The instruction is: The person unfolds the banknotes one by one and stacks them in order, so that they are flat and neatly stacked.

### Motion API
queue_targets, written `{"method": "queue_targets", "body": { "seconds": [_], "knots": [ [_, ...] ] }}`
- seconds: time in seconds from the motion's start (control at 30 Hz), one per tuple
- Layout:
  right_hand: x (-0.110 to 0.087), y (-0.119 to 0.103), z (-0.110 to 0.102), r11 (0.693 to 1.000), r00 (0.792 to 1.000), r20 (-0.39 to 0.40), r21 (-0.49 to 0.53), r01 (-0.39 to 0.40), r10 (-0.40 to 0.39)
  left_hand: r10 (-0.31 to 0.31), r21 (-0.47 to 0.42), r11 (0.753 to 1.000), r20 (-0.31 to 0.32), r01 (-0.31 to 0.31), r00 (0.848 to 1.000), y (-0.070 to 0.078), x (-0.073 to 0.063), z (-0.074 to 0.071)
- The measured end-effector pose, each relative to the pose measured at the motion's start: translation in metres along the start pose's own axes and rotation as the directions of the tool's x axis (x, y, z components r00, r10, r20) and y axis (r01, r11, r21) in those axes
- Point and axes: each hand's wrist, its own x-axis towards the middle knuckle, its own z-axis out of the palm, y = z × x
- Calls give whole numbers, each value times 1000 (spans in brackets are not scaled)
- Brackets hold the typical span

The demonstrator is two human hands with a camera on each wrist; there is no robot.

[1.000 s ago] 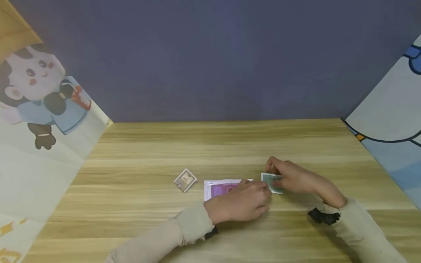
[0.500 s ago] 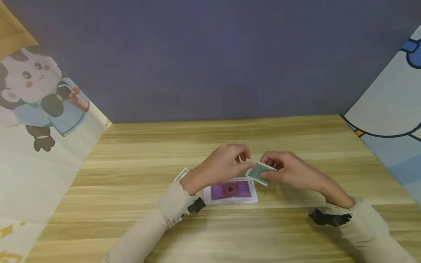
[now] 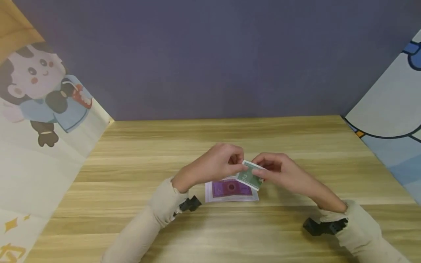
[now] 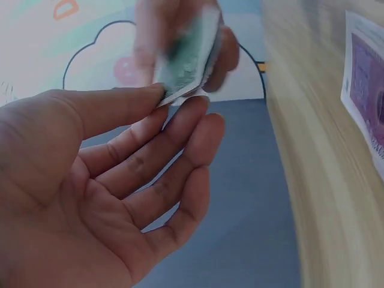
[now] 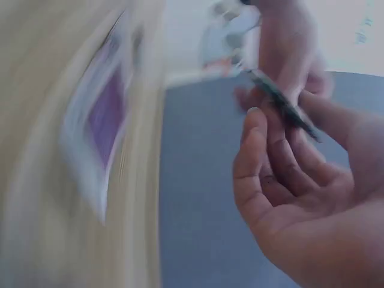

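Observation:
A small folded green banknote (image 3: 249,178) with white edges is held up between both hands. My left hand (image 3: 210,165) pinches its left corner between thumb and fingers; in the left wrist view the thumb presses on the green face, fingers behind. On the other side my right hand (image 3: 287,174) grips the note, its thumb across the front. The right wrist view shows the note (image 5: 285,105) nearly edge-on, somewhat blurred. Below the hands a purple banknote (image 3: 231,187) on white paper lies flat on the table, partly covered by the green note in the head view.
The wood-grain table (image 3: 158,146) meets a dark blue-grey panel (image 3: 210,62) at the back. Cartoon-printed sides stand left and right. Dark wrist cameras sit at both cuffs, such as the left wrist camera (image 3: 190,204).
The green banknote has come up off the table and moved left over the purple one. My left hand left the purple note and now pinches the green note, hiding the small brown folded one.

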Motion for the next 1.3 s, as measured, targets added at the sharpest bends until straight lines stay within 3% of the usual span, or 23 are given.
{"method": "queue_targets", "body": {
  "seconds": [0.07,0.1,0.2,0.27,0.33,0.4,0.5,0.67,0.77,0.87,0.93,1.13,1.3],
  "knots": [
    [0,-5,3,983,1000,20,184,8,-12,-23,-129,991,-7,22,1000,-2,-5,-5],
    [0,-7,5,957,999,37,289,6,-18,-29,-191,981,-15,26,999,-3,-7,-7],
    [3,-11,13,840,995,95,541,-20,-37,-39,-335,942,-57,18,998,-6,-17,-14],
    [7,-11,19,774,993,113,631,-50,-28,-26,-367,930,-94,-11,995,-9,-23,-15],
    [11,-9,25,750,995,104,658,-62,-9,-16,-369,929,-130,-33,991,-13,-28,-14],
    [15,-7,30,767,996,80,637,-72,27,-7,-364,930,-164,-54,986,-18,-32,-11],
    [20,-4,36,818,996,57,568,-94,75,13,-321,944,-215,-83,977,-27,-34,-4],
    [26,9,53,858,993,32,500,-115,115,60,-165,980,-277,-109,959,-40,-35,13],
    [26,18,64,900,990,-27,420,-114,138,60,-59,995,-300,-81,952,-43,-40,23],
    [23,23,68,959,979,-133,259,-117,156,48,19,999,-310,-44,949,-43,-45,28],
    [22,25,67,980,970,-190,160,-119,149,36,58,998,-319,-18,947,-43,-49,28],
    [21,24,53,996,974,-211,-4,-87,84,-45,62,996,-344,70,938,-47,-63,22],
    [20,22,36,964,973,-225,-243,-110,54,-83,48,994,-290,101,954,-53,-66,21]
  ]
}}
